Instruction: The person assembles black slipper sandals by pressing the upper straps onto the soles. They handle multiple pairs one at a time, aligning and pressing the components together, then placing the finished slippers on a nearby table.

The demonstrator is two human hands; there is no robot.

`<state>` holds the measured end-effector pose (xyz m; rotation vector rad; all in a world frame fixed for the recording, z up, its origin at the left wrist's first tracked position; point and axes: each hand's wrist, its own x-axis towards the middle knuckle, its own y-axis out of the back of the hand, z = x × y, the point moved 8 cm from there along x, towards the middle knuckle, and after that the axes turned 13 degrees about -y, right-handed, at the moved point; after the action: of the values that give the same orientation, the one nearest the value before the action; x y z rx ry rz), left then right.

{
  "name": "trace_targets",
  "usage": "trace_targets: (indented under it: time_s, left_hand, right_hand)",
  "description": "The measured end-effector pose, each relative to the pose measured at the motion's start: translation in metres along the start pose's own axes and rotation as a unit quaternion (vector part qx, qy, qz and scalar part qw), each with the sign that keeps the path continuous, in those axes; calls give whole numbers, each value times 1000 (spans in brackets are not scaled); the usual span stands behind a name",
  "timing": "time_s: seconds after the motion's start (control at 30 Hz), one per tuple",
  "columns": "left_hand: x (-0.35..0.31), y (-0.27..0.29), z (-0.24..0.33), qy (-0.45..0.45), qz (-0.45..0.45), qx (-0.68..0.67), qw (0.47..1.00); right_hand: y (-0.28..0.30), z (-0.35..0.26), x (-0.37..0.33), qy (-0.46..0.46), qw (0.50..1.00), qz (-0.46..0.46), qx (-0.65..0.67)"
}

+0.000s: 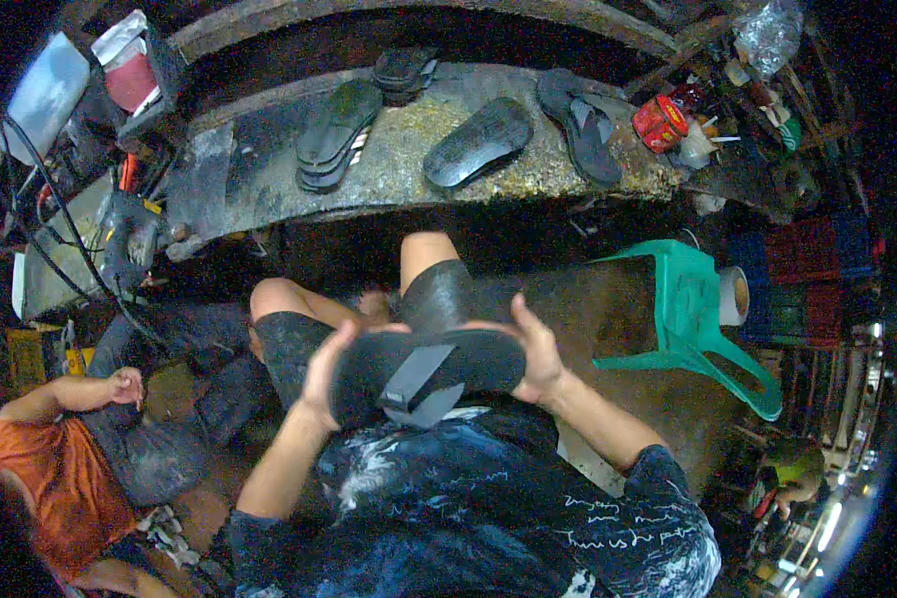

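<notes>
The dark sandal (365, 377) with a grey strap (418, 373) was on the near side of the workbench (401, 151), apart from it. The left hand (327, 377) was clamped on its left end, the right hand (540, 357) on its right; both forearms slanted inward toward the workbench, thumbs raised. The sandal's long axis ran roughly along the workbench; toe direction could not be determined. Fingers behind the sole were largely hidden.

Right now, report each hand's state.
Left hand: holding the black sandal at its left end.
Right hand: holding the same sandal at its right end.
</notes>
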<state>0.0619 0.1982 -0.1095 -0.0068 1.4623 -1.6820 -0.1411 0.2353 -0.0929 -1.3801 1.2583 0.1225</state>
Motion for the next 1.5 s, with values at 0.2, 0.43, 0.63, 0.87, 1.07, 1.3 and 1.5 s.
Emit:
trace_targets:
  time_s: [0.2,0.43,0.63,0.87,1.07,1.3,1.5]
  left_hand:
    - [5,27,-13,-283,237,290,883]
    - [69,4,53,-14,19,68,997]
    - [55,-93,84,-100,-209,18,973]
    - [66,-27,88,-251,-63,340,904]
    - [14,76,81,-254,105,321,906]
    - [-28,126,89,-303,189,265,896]
    - [-13,104,84,-303,157,267,901]
  right_hand:
    - [11,0,29,180,967,150,-102]
    - [21,-48,25,40,978,73,-190]
    - [56,-125,-66,255,925,87,-269]
    - [144,-237,-161,536,807,247,-6]
    - [197,-339,-141,503,793,344,-17]
    - [157,-275,-99,454,552,679,-167]
    - [128,-285,-59,488,740,463,19]
